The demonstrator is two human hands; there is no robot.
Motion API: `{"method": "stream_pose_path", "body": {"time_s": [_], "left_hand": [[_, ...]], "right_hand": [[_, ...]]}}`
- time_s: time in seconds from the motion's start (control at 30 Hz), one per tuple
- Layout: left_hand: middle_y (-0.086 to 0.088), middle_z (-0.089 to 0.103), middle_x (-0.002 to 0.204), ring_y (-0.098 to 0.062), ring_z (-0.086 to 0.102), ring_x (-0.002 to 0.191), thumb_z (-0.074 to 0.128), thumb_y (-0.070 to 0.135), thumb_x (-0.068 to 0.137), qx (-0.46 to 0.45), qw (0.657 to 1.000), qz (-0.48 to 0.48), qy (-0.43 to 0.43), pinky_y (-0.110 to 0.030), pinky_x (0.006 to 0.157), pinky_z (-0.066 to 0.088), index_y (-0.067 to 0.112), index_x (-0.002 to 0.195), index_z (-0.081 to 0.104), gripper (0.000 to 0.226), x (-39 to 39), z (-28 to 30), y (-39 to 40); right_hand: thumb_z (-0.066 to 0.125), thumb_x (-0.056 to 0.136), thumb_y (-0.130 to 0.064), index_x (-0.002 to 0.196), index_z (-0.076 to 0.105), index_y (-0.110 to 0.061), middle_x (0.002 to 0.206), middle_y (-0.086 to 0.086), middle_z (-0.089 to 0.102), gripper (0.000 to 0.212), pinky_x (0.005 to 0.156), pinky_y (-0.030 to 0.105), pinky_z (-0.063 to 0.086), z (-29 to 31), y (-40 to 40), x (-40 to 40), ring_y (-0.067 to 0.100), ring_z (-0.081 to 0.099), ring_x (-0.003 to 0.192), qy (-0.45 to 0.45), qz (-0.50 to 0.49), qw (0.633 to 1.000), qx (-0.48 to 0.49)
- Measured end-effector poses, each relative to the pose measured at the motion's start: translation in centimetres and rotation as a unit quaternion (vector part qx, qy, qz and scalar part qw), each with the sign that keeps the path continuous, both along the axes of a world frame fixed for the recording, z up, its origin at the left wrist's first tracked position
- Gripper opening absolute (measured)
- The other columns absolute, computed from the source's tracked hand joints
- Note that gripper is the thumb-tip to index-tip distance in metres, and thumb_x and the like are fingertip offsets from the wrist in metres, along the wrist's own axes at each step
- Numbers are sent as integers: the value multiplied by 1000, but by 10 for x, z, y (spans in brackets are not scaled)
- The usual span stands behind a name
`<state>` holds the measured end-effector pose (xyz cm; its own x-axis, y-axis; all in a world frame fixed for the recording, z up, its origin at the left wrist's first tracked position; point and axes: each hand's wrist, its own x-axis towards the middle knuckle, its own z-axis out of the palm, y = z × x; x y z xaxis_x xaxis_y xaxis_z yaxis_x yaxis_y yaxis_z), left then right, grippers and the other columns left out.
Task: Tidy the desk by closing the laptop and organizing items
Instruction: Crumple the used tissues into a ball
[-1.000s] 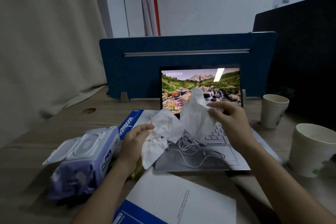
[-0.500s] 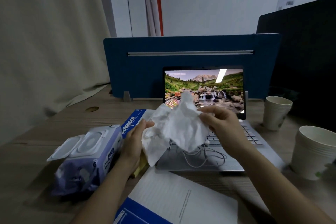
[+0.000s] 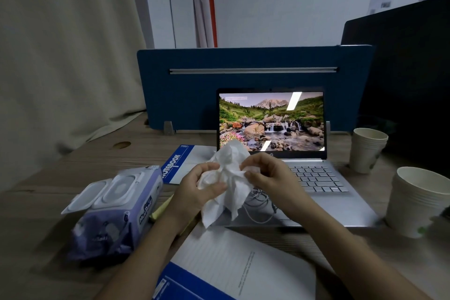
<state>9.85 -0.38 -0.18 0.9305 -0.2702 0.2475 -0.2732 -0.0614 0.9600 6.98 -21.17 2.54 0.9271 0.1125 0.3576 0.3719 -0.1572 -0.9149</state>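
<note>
A silver laptop (image 3: 323, 178) stands open on the wooden desk, its screen lit with a waterfall picture. Over its left front corner I hold a crumpled white tissue (image 3: 230, 182) between both hands. My left hand (image 3: 197, 187) grips its left side and my right hand (image 3: 267, 175) pinches its right side. White earphone cables (image 3: 259, 204) lie tangled on the laptop's palm rest, partly hidden by the tissue. A purple wet-wipes pack (image 3: 114, 212) with its lid flipped open lies to the left.
A blue-and-white notebook (image 3: 180, 165) lies behind my left hand and another one (image 3: 238, 268) lies at the near edge. Two stacks of paper cups (image 3: 367, 148) (image 3: 418, 202) stand to the right. A blue divider (image 3: 243, 85) closes the back of the desk.
My hands have come together and bunched the spread-out tissue into a tighter wad in front of the laptop.
</note>
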Motion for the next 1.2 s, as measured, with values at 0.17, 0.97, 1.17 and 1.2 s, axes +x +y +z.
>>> {"method": "stream_pose_path", "body": {"time_s": [0.17, 0.97, 1.17, 1.2], "left_hand": [[-2, 67, 126, -23, 63, 117, 75, 48, 71, -37, 999, -16, 27, -48, 99, 50, 21, 128, 58, 65, 0, -1, 1], [-8, 71, 97, -23, 65, 91, 64, -4, 87, 4, 994, 103, -30, -35, 77, 52, 9, 97, 63, 16, 8, -1, 5], [-11, 67, 90, -21, 60, 83, 61, -12, 84, -5, 994, 108, -22, -32, 70, 50, 9, 88, 59, 21, 9, -3, 7], [-11, 69, 89, -22, 62, 83, 59, -13, 84, -7, 994, 109, -24, -31, 68, 50, 8, 87, 62, 22, 8, -2, 7]], "right_hand": [[49, 95, 6, 100, 67, -12, 96, 7, 71, 26, 68, 34, 46, 0, 5, -2, 20, 60, 74, -10, 24, 1000, -9], [69, 87, -8, 92, 65, -20, 84, -15, 68, 14, 69, 20, 55, -10, 9, -1, 2, 65, 77, -129, -117, 969, -176], [64, 88, -3, 93, 68, -12, 89, -7, 69, 11, 70, 20, 54, -7, 8, -1, 5, 63, 81, -152, -124, 962, -189], [64, 89, -2, 93, 68, -12, 90, -7, 69, 11, 70, 21, 54, -8, 8, -1, 5, 63, 81, -153, -123, 962, -191]]}}
